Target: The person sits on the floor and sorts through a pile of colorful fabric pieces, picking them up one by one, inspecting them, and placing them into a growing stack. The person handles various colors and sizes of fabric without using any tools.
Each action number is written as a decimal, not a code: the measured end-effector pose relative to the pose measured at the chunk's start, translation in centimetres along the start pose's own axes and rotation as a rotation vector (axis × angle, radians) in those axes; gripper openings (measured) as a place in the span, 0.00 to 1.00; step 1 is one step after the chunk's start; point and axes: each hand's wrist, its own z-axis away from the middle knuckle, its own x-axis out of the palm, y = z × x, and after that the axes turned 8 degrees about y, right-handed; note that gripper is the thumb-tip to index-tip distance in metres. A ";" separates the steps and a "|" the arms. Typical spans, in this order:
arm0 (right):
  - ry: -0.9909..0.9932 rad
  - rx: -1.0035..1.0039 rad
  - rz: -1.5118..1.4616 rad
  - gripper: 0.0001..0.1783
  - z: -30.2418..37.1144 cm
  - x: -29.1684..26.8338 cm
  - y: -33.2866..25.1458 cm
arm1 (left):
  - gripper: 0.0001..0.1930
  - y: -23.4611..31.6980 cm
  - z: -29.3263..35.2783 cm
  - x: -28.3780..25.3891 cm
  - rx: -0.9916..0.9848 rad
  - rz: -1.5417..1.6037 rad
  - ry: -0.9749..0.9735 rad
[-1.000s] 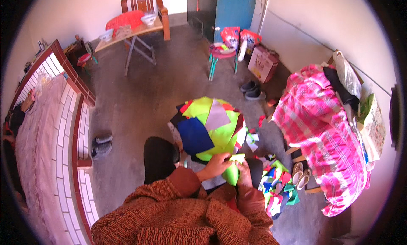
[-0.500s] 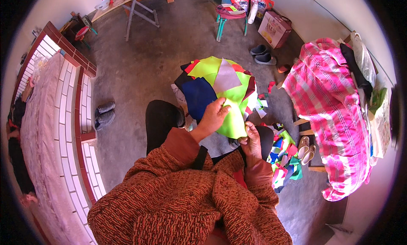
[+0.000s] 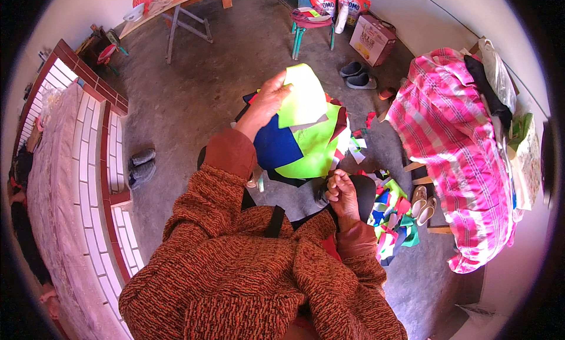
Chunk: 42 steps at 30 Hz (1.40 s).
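My left hand (image 3: 266, 105) is closed on the edge of a bright yellow-green cloth piece (image 3: 303, 95), holding it up over the far side of a heap of cloth pieces. In that heap a dark blue piece (image 3: 276, 144) and another yellow-green piece (image 3: 321, 143) lie on top, with red, maroon and black edges around them. What bears the heap is hidden. My right hand (image 3: 343, 193) is just to the near right of the heap, above my knee. Its fingers are curled together, and I cannot make out what they hold, if anything.
Mixed cloth scraps (image 3: 391, 216) lie on the floor at my right, beside pale shoes (image 3: 422, 204). A pink checked cloth (image 3: 453, 157) drapes over furniture further right. Dark slippers (image 3: 358, 75), a carton (image 3: 373, 41) and a small stool (image 3: 311, 22) stand farther off.
The yellow-green piece has been lifted up and away from me by my left hand. My right hand has let go of its near edge and stays close to my knee.
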 end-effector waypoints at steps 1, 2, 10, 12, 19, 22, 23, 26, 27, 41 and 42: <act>0.006 0.003 -0.003 0.09 0.0 -0.1 0.1 | 0.16 -1.0 -0.6 -0.8 0.019 -0.067 0.057; 0.005 0.009 -0.001 0.09 0.0 0.0 0.1 | 0.20 -3.4 -1.5 -3.0 0.026 -0.296 0.104; 0.026 -0.013 0.007 0.09 -0.1 0.0 0.3 | 0.28 -7.0 -1.3 -5.6 -0.054 -0.807 0.211; 0.025 -0.013 0.010 0.08 0.0 -0.1 0.2 | 0.27 -7.1 -1.4 -5.6 0.044 -0.842 0.227; 0.029 -0.003 0.018 0.08 -0.1 0.1 0.0 | 0.25 -7.3 -1.3 -6.2 -0.059 -0.895 0.392; 0.071 -0.018 0.018 0.08 0.2 0.1 0.0 | 0.24 -5.6 0.0 -3.6 0.337 -1.334 0.470; 0.052 -0.033 0.023 0.09 0.1 -0.4 0.1 | 0.24 -5.3 0.4 -2.7 0.354 -1.318 0.429; 0.050 -0.033 0.036 0.10 0.0 -0.5 0.3 | 0.25 -5.0 1.9 -0.2 0.564 -1.325 0.223; 0.047 -0.031 0.022 0.10 0.0 -0.4 0.4 | 0.24 -5.6 2.6 0.8 0.536 -1.356 0.176; -0.032 -0.100 -0.192 0.08 1.7 0.7 -1.1 | 0.29 -9.0 4.9 3.4 0.354 -1.634 -0.088; -0.052 -0.142 -0.217 0.08 2.1 0.6 -1.7 | 0.29 -9.2 4.8 3.4 0.359 -1.632 -0.092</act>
